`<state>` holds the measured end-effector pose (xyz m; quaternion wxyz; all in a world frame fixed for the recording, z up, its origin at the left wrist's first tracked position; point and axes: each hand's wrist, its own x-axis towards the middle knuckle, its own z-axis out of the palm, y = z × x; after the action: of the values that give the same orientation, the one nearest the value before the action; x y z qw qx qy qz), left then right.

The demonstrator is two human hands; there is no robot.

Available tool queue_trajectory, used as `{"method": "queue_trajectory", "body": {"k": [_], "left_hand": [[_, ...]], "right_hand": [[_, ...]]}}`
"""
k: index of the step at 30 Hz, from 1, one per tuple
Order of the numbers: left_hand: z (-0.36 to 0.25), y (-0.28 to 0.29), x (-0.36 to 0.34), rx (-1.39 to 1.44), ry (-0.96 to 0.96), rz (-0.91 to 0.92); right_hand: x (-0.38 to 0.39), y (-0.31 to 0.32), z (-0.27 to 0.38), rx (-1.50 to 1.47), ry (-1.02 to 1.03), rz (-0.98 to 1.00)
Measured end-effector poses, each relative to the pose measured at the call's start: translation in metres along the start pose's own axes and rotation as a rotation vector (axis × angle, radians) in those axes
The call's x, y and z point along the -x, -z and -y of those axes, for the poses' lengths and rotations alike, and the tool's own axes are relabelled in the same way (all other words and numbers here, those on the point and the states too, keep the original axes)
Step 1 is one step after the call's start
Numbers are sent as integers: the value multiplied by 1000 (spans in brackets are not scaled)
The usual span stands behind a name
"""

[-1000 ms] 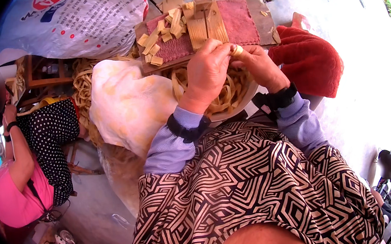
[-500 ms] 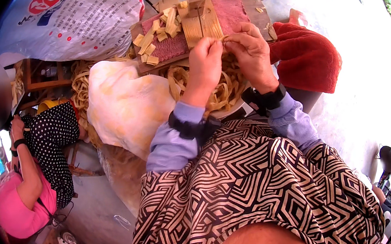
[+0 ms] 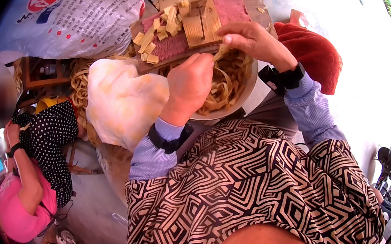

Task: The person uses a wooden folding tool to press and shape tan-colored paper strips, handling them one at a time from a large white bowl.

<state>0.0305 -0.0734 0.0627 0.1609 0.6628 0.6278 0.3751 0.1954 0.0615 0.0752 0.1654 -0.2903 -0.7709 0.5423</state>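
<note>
A flat tan strip (image 3: pixel 220 53) runs between my hands, over a round bowl (image 3: pixel 253 83) full of loose, curling tan strips (image 3: pixel 230 84). My left hand (image 3: pixel 190 86) is closed, its knuckles up, with the strip at its fingertips. Thumb and fingers of my right hand (image 3: pixel 256 41) pinch the strip's upper end. Just beyond them a wooden block (image 3: pixel 208 25) with a narrow slot lies on a pink cloth (image 3: pixel 230 10) over a board (image 3: pixel 258 16). Short folded pieces of tan strip (image 3: pixel 171 22) are heaped left of the block.
A white cloth with yellow stains (image 3: pixel 122 101) bulges left of the bowl, and a red cloth (image 3: pixel 311 54) hangs at the right. A large printed sack (image 3: pixel 90 22) fills the far left. Another person in pink (image 3: pixel 23 206) sits at the left, hands together.
My hands have moved apart and nearer to me, my left hand down and left, my right hand to the right. The strip is stretched between them and more of the bowl shows.
</note>
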Motion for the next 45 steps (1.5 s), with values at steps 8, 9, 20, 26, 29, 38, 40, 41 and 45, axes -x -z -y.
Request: {"method": "queue_trajectory", "body": {"k": [8, 9, 20, 26, 29, 38, 40, 41, 45], "left_hand": [[22, 19, -28, 343, 120, 217], [23, 21, -31, 448, 170, 256], [69, 2, -68, 398, 346, 85], [94, -22, -61, 20, 167, -102], [93, -3, -46, 227, 311, 24], [16, 5, -57, 677, 617, 385], [26, 9, -59, 440, 446, 382], [36, 7, -60, 293, 320, 347], [34, -7, -56, 780, 397, 259]], "right_hand": [[-3, 12, 9, -406, -233, 33], [-2, 12, 10, -421, -226, -1], [-29, -6, -15, -24, -148, -315], [-33, -20, -30, 477, -30, -269], [-17, -15, -21, 217, 18, -254], [-20, -28, -6, 369, 62, -303], [-17, -16, -16, 434, -42, -139], [-16, -13, -15, 436, -132, 2], [5, -27, 12, -969, -310, 313]]}}
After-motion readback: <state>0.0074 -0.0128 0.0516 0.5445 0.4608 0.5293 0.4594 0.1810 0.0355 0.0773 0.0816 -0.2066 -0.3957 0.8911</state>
